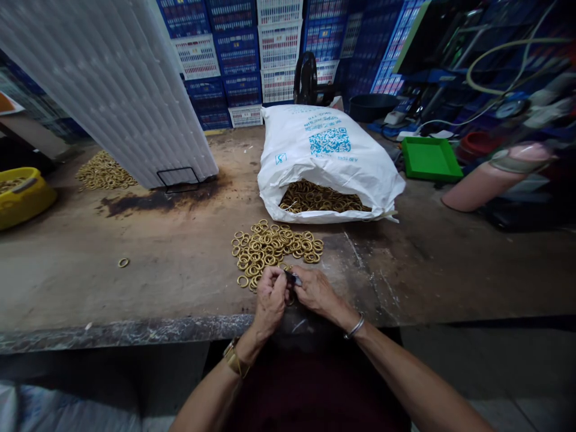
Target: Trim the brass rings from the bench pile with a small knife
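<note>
"What are the hands doing?"

"They meet low in the centre, over the near edge of a worn table [180, 288]. The right hand [318, 292] is closed around a small dark object [294, 278]. The left hand [270, 295] is curled closed against it; I can't tell what its fingertips pinch."

"And around them, by the clock?"

"Just beyond, at twelve o'clock, lies a loose pile of brass-coloured rings [269, 247]. At one o'clock, a white sack [292, 135] with blue print lies on its side, mouth facing the hands, more rings showing inside."

"Anything farther out?"

"One single ring [123, 266] at nine, well apart; a second heap [103, 171] at ten; a green tray [431, 157] at two."
</note>
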The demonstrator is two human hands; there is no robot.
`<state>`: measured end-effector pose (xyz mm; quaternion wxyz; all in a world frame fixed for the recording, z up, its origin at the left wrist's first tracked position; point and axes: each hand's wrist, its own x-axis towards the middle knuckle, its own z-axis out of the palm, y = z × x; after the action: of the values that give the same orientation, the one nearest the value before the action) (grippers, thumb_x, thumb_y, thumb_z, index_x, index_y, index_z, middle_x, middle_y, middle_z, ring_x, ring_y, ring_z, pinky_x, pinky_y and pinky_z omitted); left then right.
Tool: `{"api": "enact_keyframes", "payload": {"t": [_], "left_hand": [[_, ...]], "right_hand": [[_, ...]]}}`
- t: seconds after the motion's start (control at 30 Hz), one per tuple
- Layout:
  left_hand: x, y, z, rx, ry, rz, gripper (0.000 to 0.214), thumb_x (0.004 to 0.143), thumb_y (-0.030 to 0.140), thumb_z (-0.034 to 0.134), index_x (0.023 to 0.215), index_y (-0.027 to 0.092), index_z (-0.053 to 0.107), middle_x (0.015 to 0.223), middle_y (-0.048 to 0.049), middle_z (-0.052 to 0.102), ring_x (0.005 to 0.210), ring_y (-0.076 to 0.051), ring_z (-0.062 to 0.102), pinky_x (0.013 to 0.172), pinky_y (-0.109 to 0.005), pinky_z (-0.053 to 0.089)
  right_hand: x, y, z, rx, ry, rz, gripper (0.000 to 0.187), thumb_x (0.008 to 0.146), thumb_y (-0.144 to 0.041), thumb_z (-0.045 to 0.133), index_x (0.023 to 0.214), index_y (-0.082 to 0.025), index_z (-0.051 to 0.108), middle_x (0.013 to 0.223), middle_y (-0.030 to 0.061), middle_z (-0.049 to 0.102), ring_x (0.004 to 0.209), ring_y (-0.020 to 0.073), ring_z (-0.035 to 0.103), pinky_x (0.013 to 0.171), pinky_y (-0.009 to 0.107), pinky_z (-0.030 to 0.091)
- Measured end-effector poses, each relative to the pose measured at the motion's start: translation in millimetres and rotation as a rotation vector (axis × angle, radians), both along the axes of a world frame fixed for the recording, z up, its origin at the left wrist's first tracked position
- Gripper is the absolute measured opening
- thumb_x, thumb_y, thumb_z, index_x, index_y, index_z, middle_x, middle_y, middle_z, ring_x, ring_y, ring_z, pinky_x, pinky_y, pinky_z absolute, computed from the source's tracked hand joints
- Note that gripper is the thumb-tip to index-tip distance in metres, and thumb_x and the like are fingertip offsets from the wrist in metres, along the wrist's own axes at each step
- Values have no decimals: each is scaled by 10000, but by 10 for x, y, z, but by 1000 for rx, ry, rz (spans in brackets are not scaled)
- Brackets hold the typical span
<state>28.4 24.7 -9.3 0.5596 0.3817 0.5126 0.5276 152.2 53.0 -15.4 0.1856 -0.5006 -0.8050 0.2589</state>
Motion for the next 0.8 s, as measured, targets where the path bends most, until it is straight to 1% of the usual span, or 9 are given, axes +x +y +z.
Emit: {"api": "enact_keyframes", "payload": {"t": [0.13,0.27,0.37,0.4,0.47,0.53,0.57,0.67,0.8], "left_hand": [[8,-26,2,30,30,3,268,777,437,533,770,180,456,579,54,493,419,-44,402,400,-160,307],[8,-59,65,28,-55,-85,269,783,444,532,771,186,456,594,56,500,410,-38,396,397,-158,305],[1,-42,86,-24,-193,-105,262,773,437,545,786,196,444,600,61,507,383,-40,379,357,-157,284],[-3,-31,83,-41,-237,-93,258,767,430,552,786,198,440,601,62,511,377,-41,378,346,-157,279],[-12,-8,71,-55,-299,-61,256,756,419,563,773,198,434,608,59,523,374,-44,382,337,-158,276],[-22,7,64,-70,-328,-43,265,755,423,564,757,191,435,613,51,532,380,-43,390,340,-157,276],[-27,10,64,-83,-336,-33,275,750,427,570,749,188,435,615,48,535,385,-42,393,344,-155,275],[-37,7,65,-140,-368,-12,311,720,435,607,732,180,428,619,44,541,398,-35,401,360,-148,276],[-33,0,54,-143,-376,-11,363,651,415,682,709,179,413,619,46,542,407,-32,407,357,-143,278]], "right_hand": [[31,53,43,-36,-90,-31,158,754,-118,417,778,-175,562,691,38,617,607,130,521,559,228,294],[91,173,34,-36,-121,-144,162,772,-158,417,790,-178,577,708,44,615,616,137,514,556,237,284],[72,227,28,-88,69,-236,139,761,-208,426,714,-174,553,633,18,570,564,123,476,534,231,296],[51,227,31,-153,178,-274,137,755,-226,429,690,-175,539,595,1,543,531,114,458,517,225,301],[3,201,39,-344,404,-321,150,748,-271,437,648,-181,502,524,-35,478,450,91,412,459,212,297],[-35,155,46,-506,583,-313,203,752,-347,454,627,-188,468,491,-57,438,386,71,363,396,201,268],[-45,132,47,-548,649,-303,240,755,-392,461,626,-190,457,491,-61,437,367,63,347,373,198,252],[-56,84,48,-562,760,-283,305,749,-480,484,667,-186,472,521,-60,476,349,50,337,350,190,242],[-62,79,55,-495,697,-246,274,751,-441,514,704,-171,530,495,-61,467,373,56,356,380,189,283]]}}
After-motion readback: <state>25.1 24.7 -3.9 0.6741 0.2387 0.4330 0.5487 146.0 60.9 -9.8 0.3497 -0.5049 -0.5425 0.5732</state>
